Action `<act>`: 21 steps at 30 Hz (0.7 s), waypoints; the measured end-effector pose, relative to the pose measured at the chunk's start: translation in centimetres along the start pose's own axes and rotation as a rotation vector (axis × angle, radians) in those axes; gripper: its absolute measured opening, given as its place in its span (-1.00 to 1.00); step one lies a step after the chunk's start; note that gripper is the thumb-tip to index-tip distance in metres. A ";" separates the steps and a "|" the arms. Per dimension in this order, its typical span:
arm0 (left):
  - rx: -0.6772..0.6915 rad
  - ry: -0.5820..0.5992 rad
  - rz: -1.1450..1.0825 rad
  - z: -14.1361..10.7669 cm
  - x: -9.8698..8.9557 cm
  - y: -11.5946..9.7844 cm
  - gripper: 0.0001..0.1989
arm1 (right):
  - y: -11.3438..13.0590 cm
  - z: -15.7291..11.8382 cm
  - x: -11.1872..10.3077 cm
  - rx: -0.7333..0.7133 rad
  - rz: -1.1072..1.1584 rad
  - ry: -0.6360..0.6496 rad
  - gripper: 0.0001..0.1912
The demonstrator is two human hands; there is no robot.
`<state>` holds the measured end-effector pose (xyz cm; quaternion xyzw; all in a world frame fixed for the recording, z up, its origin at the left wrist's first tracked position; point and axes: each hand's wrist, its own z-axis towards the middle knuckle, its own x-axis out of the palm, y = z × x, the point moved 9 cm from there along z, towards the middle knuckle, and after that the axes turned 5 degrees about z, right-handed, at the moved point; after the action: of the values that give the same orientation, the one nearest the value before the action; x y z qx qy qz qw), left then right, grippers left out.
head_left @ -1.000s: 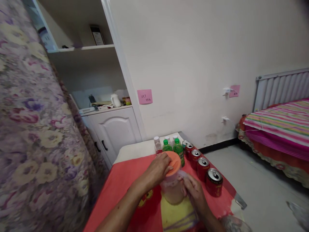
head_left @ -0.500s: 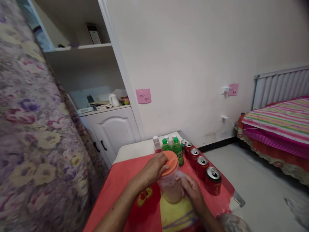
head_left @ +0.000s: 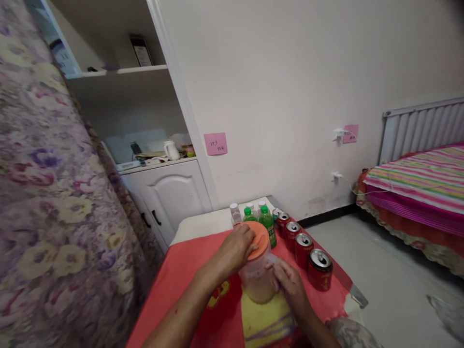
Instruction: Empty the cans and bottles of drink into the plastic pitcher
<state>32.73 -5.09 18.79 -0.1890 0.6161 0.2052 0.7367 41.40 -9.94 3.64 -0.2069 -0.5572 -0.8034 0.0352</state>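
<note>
A clear plastic pitcher (head_left: 257, 285) with an orange lid (head_left: 261, 237) stands on a yellow patch of the red cloth (head_left: 188, 261) that covers the table. From the left, my left hand (head_left: 237, 246) reaches over the lid and grips its edge, fingers bent on top. My right hand (head_left: 288, 282) is closed around the pitcher's handle (head_left: 273, 260) on the right side. Behind the pitcher are two green bottles (head_left: 267, 223) with green caps. Several opened drink cans (head_left: 320, 270) stand in a row just right of my right hand.
White-capped clear bottles (head_left: 235, 212) stand at the table's far end. A floral curtain (head_left: 54, 193) hangs at left, beside a white cabinet (head_left: 172, 188). The wall (head_left: 271, 96) is behind the table, and a bed (head_left: 420, 179) stands at right.
The lid and my left hand have shifted very slightly right and away from me. Both hands keep their hold, and the cans and bottles stay put.
</note>
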 end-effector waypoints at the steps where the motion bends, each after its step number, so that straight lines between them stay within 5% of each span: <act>1: 0.000 -0.011 -0.004 0.0 -0.1 0.0 -0.77 | 0.0 0.0 -0.1 0.004 0.004 -0.007 -0.56; 7: -0.035 -0.121 -0.111 -0.7 -2.0 1.2 -0.76 | 0.4 -0.3 0.0 0.023 0.003 -0.008 -0.54; 12: -0.261 -0.438 -0.782 -3.6 -4.2 5.8 -0.68 | 0.1 -0.4 -0.6 -0.007 -0.034 -0.046 -0.55; 15: -0.481 -0.627 -1.089 -7.1 -2.3 9.8 -0.57 | -0.2 -0.6 -0.9 -0.006 -0.052 -0.076 -0.57; 21: -0.830 -0.723 -1.115 -16.6 3.4 16.2 -0.38 | -0.3 -1.2 -1.3 0.024 -0.039 -0.103 -0.61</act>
<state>10.81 -0.05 12.19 -0.6518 0.0251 0.0673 0.7550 42.14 -11.09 2.55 -0.2367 -0.5719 -0.7854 -0.0065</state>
